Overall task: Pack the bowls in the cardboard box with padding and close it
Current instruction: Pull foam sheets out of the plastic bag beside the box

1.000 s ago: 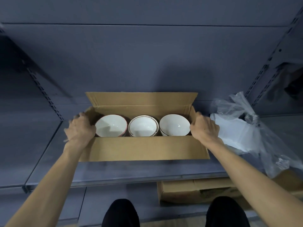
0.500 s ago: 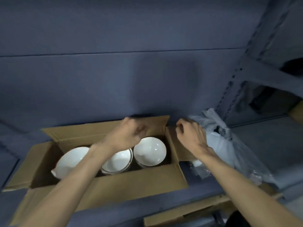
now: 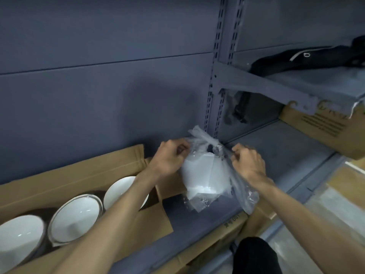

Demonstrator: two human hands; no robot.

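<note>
An open cardboard box (image 3: 83, 175) sits on the grey shelf at the lower left, flaps up. Three white bowls stand in a row inside it: left bowl (image 3: 17, 240), middle bowl (image 3: 75, 218), right bowl (image 3: 118, 190) partly hidden by my left forearm. To the right of the box, a clear plastic bag of white padding (image 3: 203, 175) is held up off the shelf. My left hand (image 3: 169, 157) grips the bag's top on its left side. My right hand (image 3: 248, 161) grips the top on its right side.
The grey shelf (image 3: 276, 155) runs right past a slotted upright post (image 3: 215, 107). A cardboard box (image 3: 324, 123) sits at the right under an upper shelf with a black bag (image 3: 308, 60). More cardboard (image 3: 217, 232) lies below the shelf edge. My dark-clothed knee (image 3: 254, 256) shows at the bottom.
Both hands left the ends of the box and moved right to the plastic bag, which they now grip at the top and hold up. The view has swung right.
</note>
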